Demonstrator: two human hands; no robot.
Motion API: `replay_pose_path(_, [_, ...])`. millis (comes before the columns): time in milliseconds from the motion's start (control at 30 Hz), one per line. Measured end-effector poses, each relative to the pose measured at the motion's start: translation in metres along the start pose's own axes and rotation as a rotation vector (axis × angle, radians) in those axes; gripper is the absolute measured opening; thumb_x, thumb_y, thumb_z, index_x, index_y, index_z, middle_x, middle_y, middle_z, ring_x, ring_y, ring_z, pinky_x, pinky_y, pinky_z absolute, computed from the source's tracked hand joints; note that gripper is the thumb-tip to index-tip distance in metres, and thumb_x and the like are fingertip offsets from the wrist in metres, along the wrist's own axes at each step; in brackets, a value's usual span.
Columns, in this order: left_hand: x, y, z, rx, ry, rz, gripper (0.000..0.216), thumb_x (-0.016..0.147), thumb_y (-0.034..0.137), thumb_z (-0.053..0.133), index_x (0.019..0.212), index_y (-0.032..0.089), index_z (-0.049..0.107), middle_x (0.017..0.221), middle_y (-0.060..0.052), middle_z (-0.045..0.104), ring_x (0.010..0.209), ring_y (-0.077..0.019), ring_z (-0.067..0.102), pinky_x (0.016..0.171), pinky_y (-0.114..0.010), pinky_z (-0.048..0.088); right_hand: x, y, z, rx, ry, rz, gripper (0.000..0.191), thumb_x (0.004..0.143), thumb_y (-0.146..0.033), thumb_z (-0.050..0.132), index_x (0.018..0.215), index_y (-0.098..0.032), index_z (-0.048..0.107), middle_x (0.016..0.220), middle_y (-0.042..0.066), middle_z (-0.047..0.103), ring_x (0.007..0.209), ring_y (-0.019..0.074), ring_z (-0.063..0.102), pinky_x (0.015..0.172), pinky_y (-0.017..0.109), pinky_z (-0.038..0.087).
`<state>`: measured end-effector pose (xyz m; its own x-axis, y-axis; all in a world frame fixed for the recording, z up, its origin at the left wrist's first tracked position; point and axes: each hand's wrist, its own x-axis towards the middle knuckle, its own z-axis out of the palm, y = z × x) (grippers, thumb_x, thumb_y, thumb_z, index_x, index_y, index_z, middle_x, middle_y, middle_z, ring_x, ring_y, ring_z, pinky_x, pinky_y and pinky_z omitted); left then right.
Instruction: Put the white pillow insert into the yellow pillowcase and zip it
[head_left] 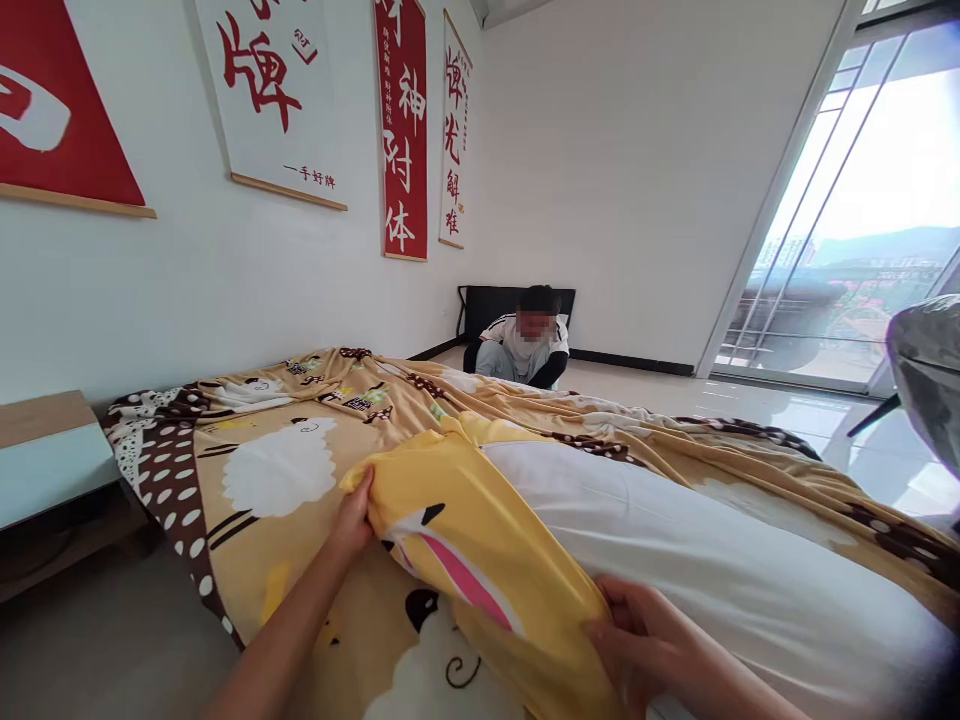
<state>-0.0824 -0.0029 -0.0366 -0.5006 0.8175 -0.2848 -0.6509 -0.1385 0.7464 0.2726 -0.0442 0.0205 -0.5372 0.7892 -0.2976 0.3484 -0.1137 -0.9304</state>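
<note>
A yellow pillowcase with a pink-and-white print is stretched between my two hands. My left hand is closed on its far left corner. Closer to me, my right hand pinches the pillowcase's right edge, beside the white pillow. The pillow lies lengthwise along the right, and yellow cloth bunches at its far end. How far the pillow reaches into the cloth is hidden. Beneath everything spreads a tan blanket with sheep and a brown dotted border.
A person crouches beyond the bed's far side, in front of a black panel. At the left stands a low bedside table. A grey chair is at the right, near the glass door. Red-and-white scrolls hang on the wall.
</note>
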Motion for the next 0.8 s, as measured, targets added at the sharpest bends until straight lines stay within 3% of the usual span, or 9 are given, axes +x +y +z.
replay_pose_path(100, [-0.042, -0.013, -0.008, 0.044, -0.204, -0.066, 0.034, 0.087, 0.036, 0.057, 0.116, 0.018, 0.059, 0.117, -0.009, 0.064, 0.1, -0.0206, 0.063, 0.086, -0.033, 0.054, 0.001, -0.003, 0.009, 0.055, -0.005, -0.025, 0.046, 0.066, -0.05, 0.065, 0.096, -0.016, 0.059, 0.079, 0.003, 0.062, 0.067, 0.0139, 0.059, 0.046, 0.018, 0.043])
replay_pose_path(167, [-0.067, -0.03, -0.01, 0.159, -0.369, -0.188, 0.038, 0.081, 0.033, 0.064, 0.114, 0.015, 0.059, 0.115, -0.01, 0.064, 0.1, -0.0227, 0.063, 0.083, -0.034, 0.054, 0.004, -0.015, 0.017, 0.077, -0.011, -0.03, 0.043, 0.065, -0.045, 0.066, 0.097, -0.016, 0.059, 0.081, 0.003, 0.063, 0.071, 0.0146, 0.061, 0.049, 0.017, 0.042])
replay_pose_path(267, [-0.089, -0.056, -0.006, 0.367, -0.466, -0.374, 0.041, 0.069, 0.033, 0.073, 0.102, 0.011, 0.061, 0.09, -0.01, 0.068, 0.074, -0.0189, 0.065, 0.059, -0.025, 0.05, 0.009, -0.038, 0.026, 0.042, -0.024, -0.036, 0.043, 0.065, -0.041, 0.064, 0.101, -0.017, 0.058, 0.076, 0.001, 0.063, 0.062, 0.0132, 0.059, 0.043, 0.018, 0.04])
replay_pose_path(333, [-0.093, -0.068, -0.001, 0.43, -0.47, -0.397, 0.046, 0.061, 0.04, 0.078, 0.09, 0.01, 0.061, 0.071, -0.007, 0.064, 0.054, -0.0138, 0.057, 0.044, -0.021, 0.037, 0.011, -0.049, 0.024, -0.008, 0.015, -0.044, 0.044, 0.065, -0.04, 0.064, 0.102, -0.017, 0.058, 0.072, 0.0, 0.062, 0.054, 0.0113, 0.056, 0.041, 0.018, 0.038])
replay_pose_path(467, [-0.09, -0.075, 0.006, 0.411, -0.462, -0.341, 0.058, 0.049, 0.05, 0.084, 0.084, 0.013, 0.054, 0.062, 0.0, 0.057, 0.043, -0.0064, 0.042, 0.042, -0.019, 0.025, 0.016, -0.054, -0.004, -0.147, 0.126, -0.056, 0.035, 0.063, -0.038, 0.064, 0.09, -0.015, 0.06, 0.065, -0.001, 0.06, 0.045, 0.0072, 0.047, 0.039, 0.018, 0.035])
replay_pose_path(600, [-0.094, -0.07, -0.001, 0.476, -0.465, -0.219, 0.054, 0.058, 0.06, 0.075, 0.068, 0.016, 0.044, 0.052, 0.006, 0.042, 0.045, -0.0055, 0.037, 0.046, -0.02, 0.022, 0.024, -0.046, -0.031, -0.351, 0.199, -0.083, 0.031, 0.066, -0.038, 0.063, 0.088, -0.016, 0.061, 0.064, -0.002, 0.06, 0.039, 0.0046, 0.037, 0.033, 0.018, 0.027])
replay_pose_path(700, [-0.109, -0.06, -0.009, 0.829, -0.539, -0.071, 0.054, 0.075, 0.065, 0.055, 0.057, 0.016, 0.044, 0.045, 0.004, 0.038, 0.042, -0.0073, 0.037, 0.047, -0.023, 0.022, 0.03, -0.04, -0.035, -0.379, 0.15, -0.11, 0.031, 0.068, -0.038, 0.063, 0.09, -0.017, 0.062, 0.068, 0.0, 0.061, 0.048, 0.0074, 0.044, 0.034, 0.017, 0.029])
replay_pose_path(800, [-0.129, -0.051, -0.012, 1.222, -0.687, 0.131, 0.05, 0.086, 0.053, 0.044, 0.056, 0.014, 0.053, 0.046, 0.001, 0.042, 0.046, -0.0085, 0.038, 0.05, -0.024, 0.025, 0.035, -0.032, -0.032, -0.334, 0.08, -0.122, 0.032, 0.069, -0.039, 0.063, 0.091, -0.016, 0.063, 0.065, -0.001, 0.058, 0.046, 0.0064, 0.042, 0.035, 0.018, 0.03])
